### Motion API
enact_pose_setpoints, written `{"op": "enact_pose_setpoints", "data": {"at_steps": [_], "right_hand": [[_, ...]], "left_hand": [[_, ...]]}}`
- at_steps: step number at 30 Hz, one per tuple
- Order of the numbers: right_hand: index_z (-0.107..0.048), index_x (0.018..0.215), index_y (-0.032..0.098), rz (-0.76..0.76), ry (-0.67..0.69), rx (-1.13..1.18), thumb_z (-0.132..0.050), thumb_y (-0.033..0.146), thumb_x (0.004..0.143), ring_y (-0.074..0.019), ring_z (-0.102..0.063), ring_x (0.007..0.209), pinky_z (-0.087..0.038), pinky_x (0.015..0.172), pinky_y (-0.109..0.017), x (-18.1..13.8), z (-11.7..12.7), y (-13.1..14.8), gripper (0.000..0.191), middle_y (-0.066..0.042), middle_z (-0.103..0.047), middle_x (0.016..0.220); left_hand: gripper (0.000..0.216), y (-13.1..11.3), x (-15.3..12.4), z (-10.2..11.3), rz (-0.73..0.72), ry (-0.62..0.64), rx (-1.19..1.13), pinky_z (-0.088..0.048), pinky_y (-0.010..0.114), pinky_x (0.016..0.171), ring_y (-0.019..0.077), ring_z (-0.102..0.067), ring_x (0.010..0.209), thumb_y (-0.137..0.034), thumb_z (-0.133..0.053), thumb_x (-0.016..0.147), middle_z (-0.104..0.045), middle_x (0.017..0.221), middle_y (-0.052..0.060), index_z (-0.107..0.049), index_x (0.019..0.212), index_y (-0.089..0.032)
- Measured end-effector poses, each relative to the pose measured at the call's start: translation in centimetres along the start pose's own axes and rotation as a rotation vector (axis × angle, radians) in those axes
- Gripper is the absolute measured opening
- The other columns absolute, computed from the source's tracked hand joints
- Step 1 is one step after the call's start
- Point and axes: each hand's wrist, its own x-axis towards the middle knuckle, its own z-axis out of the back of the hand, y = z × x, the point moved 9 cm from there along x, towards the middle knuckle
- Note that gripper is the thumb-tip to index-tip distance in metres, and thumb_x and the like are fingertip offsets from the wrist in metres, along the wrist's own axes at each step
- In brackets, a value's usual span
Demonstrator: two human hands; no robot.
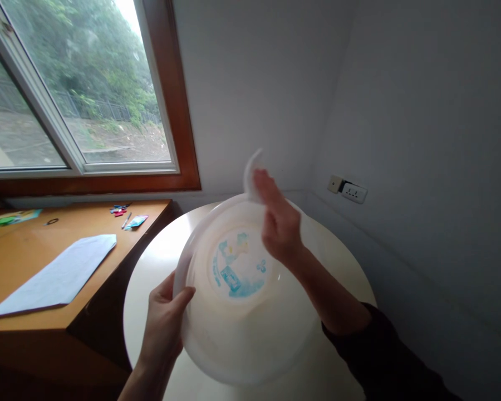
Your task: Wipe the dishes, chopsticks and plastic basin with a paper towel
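I hold a white plastic basin (234, 328) tilted up toward me, with a blue printed label (236, 266) in its bottom. My left hand (163, 323) grips the basin's near left rim, thumb over the edge. At the far rim my right hand (278, 223) is closed on a white curved strip or handle (250, 172) that sticks up from the basin edge; the fingers are slightly blurred. The basin hangs above a round cream table (150, 278).
A wooden desk (20, 262) stands at the left under a window (87, 89), with a white envelope (58, 275), small coloured bits and a pen (126, 217) on it. White walls meet in a corner behind the table; a wall socket (353, 192) sits at the right.
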Motion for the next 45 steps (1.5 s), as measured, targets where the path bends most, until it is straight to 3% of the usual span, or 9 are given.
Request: {"op": "enact_pose_setpoints", "data": {"at_steps": [3, 5, 12, 20, 25, 32, 37, 40, 45], "right_hand": [[-0.041, 0.132, 0.011, 0.284, 0.419, -0.086, -0.026, 0.010, 0.079, -0.0183, -0.018, 0.137, -0.014, 0.112, -0.048, -1.1, -5.9, 3.0, 0.055, -0.008, -0.038, 0.141], [-0.039, 0.132, 0.007, 0.393, 0.553, -0.114, -0.028, 0.009, 0.079, -0.0196, -0.011, 0.138, -0.013, 0.111, -0.050, -2.1, -8.0, 3.4, 0.055, -0.011, -0.034, 0.143], [-0.047, 0.126, 0.010, 0.650, 0.632, -0.266, -0.027, 0.004, 0.090, -0.0187, -0.035, 0.128, -0.027, 0.107, -0.040, -2.1, -8.4, 3.5, 0.042, -0.010, -0.047, 0.134], [-0.049, 0.123, 0.012, 0.831, 0.832, -0.434, -0.040, 0.010, 0.091, -0.0165, -0.058, 0.085, -0.043, 0.076, -0.030, 0.2, -9.7, 4.3, 0.033, -0.010, -0.064, 0.098], [-0.049, 0.123, 0.014, 0.710, 0.783, -0.363, -0.044, 0.011, 0.090, -0.0150, -0.060, 0.088, -0.043, 0.072, -0.026, 1.4, -9.1, 2.0, 0.033, -0.008, -0.066, 0.102], [-0.052, 0.123, 0.018, 0.224, 0.628, -0.326, -0.051, 0.019, 0.087, -0.0181, -0.062, 0.098, -0.046, 0.081, -0.028, 2.1, -4.9, -4.9, 0.036, -0.006, -0.064, 0.114], [-0.051, 0.126, 0.022, -0.080, 0.539, -0.410, -0.051, 0.021, 0.087, -0.0215, -0.060, 0.105, -0.045, 0.088, -0.033, -0.6, -1.9, -9.9, 0.039, -0.006, -0.061, 0.119], [-0.051, 0.127, 0.023, -0.248, 0.491, -0.493, -0.052, 0.025, 0.086, -0.0236, -0.064, 0.096, -0.048, 0.082, -0.034, -3.0, -0.6, -12.3, 0.041, -0.007, -0.067, 0.109], [-0.051, 0.127, 0.022, -0.260, 0.388, -0.498, -0.054, 0.024, 0.084, -0.0232, -0.066, 0.086, -0.049, 0.078, -0.035, -5.5, 0.0, -13.0, 0.043, -0.008, -0.070, 0.100]], "left_hand": [[0.057, 0.1, 0.0, -0.7, 0.018, 0.030, -0.007, -0.049, 0.023, 0.046, 0.0208, -0.065, 0.058, -0.021, -0.073, 0.054, -0.070, 0.066, 0.005, -0.065, 0.110, -0.014], [0.060, 0.1, 0.1, -0.7, 0.028, 0.031, -0.024, -0.049, 0.022, 0.046, 0.0204, -0.065, 0.058, -0.020, -0.073, 0.054, -0.070, 0.067, 0.006, -0.063, 0.113, -0.014], [0.052, -0.1, 0.7, -0.3, 0.037, 0.025, -0.048, -0.050, 0.021, 0.050, 0.0157, -0.063, 0.052, -0.017, -0.072, 0.053, -0.071, 0.070, 0.005, -0.067, 0.105, -0.013], [0.055, -0.4, 0.9, -0.6, 0.045, 0.085, -0.009, -0.051, 0.024, 0.049, 0.0172, -0.063, 0.053, -0.017, -0.073, 0.053, -0.071, 0.071, 0.005, -0.067, 0.107, -0.014], [0.062, -0.2, 0.8, 0.2, 0.052, 0.025, -0.019, -0.051, 0.022, 0.048, 0.0183, -0.064, 0.056, -0.017, -0.073, 0.052, -0.072, 0.073, 0.005, -0.063, 0.113, -0.014], [0.073, 0.6, 0.4, 1.9, 0.052, -0.087, -0.063, -0.053, 0.021, 0.051, 0.0194, -0.067, 0.063, -0.017, -0.075, 0.052, -0.072, 0.079, 0.005, -0.057, 0.122, -0.018], [0.069, 1.7, -0.3, 3.8, 0.057, -0.183, -0.083, -0.056, 0.024, 0.052, 0.0234, -0.068, 0.068, -0.017, -0.075, 0.054, -0.072, 0.082, 0.005, -0.058, 0.121, -0.020], [0.064, 2.3, -1.0, 4.8, 0.063, -0.246, -0.104, -0.057, 0.025, 0.055, 0.0238, -0.069, 0.072, -0.017, -0.073, 0.056, -0.072, 0.085, 0.005, -0.060, 0.118, -0.022], [0.058, 2.9, -1.8, 6.1, 0.060, -0.309, -0.078, -0.057, 0.023, 0.062, 0.0219, -0.068, 0.079, -0.021, -0.072, 0.060, -0.072, 0.089, 0.002, -0.060, 0.117, -0.026]]}}
